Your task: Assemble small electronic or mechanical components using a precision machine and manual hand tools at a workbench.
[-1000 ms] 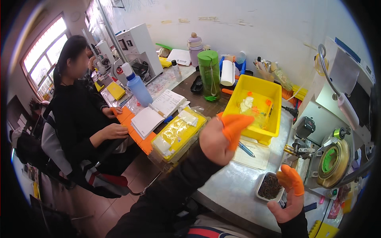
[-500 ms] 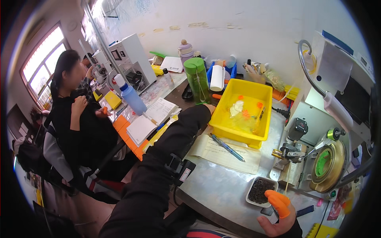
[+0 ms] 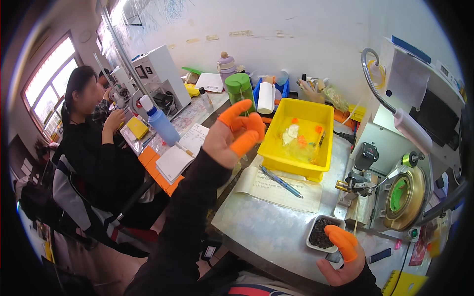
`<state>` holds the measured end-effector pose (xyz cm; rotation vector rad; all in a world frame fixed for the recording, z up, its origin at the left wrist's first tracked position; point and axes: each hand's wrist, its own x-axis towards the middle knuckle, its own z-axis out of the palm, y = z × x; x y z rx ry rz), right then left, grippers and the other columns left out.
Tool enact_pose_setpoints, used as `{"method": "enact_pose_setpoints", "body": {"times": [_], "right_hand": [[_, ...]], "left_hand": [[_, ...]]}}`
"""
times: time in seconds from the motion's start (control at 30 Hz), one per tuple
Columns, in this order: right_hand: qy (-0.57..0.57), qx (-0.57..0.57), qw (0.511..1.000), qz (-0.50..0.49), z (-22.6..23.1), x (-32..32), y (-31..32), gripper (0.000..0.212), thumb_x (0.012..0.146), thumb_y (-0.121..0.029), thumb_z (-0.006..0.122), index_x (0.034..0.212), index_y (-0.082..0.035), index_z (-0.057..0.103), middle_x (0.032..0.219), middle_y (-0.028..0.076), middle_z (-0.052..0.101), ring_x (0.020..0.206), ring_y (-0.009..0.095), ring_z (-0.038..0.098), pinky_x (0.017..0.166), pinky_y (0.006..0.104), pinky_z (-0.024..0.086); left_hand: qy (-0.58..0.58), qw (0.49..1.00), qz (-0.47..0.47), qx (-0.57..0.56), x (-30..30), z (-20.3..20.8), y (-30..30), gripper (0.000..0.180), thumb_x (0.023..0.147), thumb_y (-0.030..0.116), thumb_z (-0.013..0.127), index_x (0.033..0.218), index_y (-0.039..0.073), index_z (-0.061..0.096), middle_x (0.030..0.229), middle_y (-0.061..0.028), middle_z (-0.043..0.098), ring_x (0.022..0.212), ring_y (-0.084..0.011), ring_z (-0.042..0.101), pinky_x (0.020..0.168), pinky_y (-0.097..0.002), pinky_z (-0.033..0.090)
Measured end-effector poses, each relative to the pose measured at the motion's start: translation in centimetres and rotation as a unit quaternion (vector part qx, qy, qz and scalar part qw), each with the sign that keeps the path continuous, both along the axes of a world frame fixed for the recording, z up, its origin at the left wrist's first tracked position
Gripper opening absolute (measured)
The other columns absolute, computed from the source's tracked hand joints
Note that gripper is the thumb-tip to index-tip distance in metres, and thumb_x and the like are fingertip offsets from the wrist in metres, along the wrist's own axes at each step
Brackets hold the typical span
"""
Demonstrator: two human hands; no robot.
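My left hand is raised between the notebooks and the yellow bin, in front of the green bottle. Orange finger cots cover its thumb and fingertips. Its thumb and a bent finger come together; anything between them is too small or hidden to see. Down at the right, my right hand stays beside a small white dish of dark, thin, curled pieces. Two of its fingers wear orange cots and reach over the dish's near right edge. The thumb is apart from them, with nothing seen between.
The yellow bin holds orange and white bits. A blue pen lies on an open notebook. At right stands a machine with a round brass-coloured wheel, under a bendable lamp. A co-worker sits at left.
My left hand has come up and back from beside the bin and green bottle, showing its orange cots. My right hand has hardly moved. The co-worker's hands have shifted.
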<state>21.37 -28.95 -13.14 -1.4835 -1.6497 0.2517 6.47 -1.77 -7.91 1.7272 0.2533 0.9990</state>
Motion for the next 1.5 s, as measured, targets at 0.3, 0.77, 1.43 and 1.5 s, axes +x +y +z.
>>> {"method": "enact_pose_setpoints", "body": {"times": [0.3,0.77,1.43,1.5], "right_hand": [[0.059,0.110,0.992,-0.009,1.9,-1.4,1.4,0.060,0.063,-0.008,0.067,0.116,-0.002,0.039,0.118,0.022,0.037,0.098,0.032,0.049,0.077,0.0346,0.042],[0.089,0.126,0.988,-0.025,0.5,-0.5,0.5,0.042,0.068,0.007,0.051,0.109,0.001,0.046,0.111,0.019,0.045,0.094,0.029,0.052,0.082,0.0327,0.040],[0.088,0.155,0.973,-0.147,-1.6,1.5,-0.2,0.019,0.069,0.002,0.059,0.087,-0.006,0.056,0.100,0.015,0.052,0.089,0.024,0.054,0.077,0.0298,0.042],[0.141,0.162,0.966,-0.147,-2.2,1.1,-0.2,0.018,0.068,0.002,0.060,0.084,-0.006,0.055,0.102,0.014,0.050,0.088,0.023,0.054,0.077,0.0300,0.042]], "left_hand": [[0.038,0.874,-0.354,-0.332,1.1,-3.5,-12.7,0.057,0.080,0.000,0.046,0.129,0.006,0.017,0.106,-0.0154,0.050,0.096,-0.0187,0.050,0.086,-0.0306,0.036],[0.039,0.883,-0.344,-0.317,3.0,-4.9,-14.6,0.051,0.082,-0.001,0.043,0.128,0.005,0.022,0.109,-0.0120,0.050,0.098,-0.0146,0.047,0.085,-0.0279,0.036],[0.175,0.915,-0.313,-0.183,5.2,-5.2,-15.7,0.045,0.081,0.002,0.048,0.122,0.001,0.031,0.106,-0.0107,0.052,0.098,-0.0137,0.049,0.085,-0.0264,0.037],[0.191,0.917,-0.321,-0.141,5.4,-5.0,-15.5,0.045,0.081,0.003,0.049,0.122,0.001,0.031,0.106,-0.0107,0.052,0.098,-0.0137,0.049,0.084,-0.0267,0.037]]}}
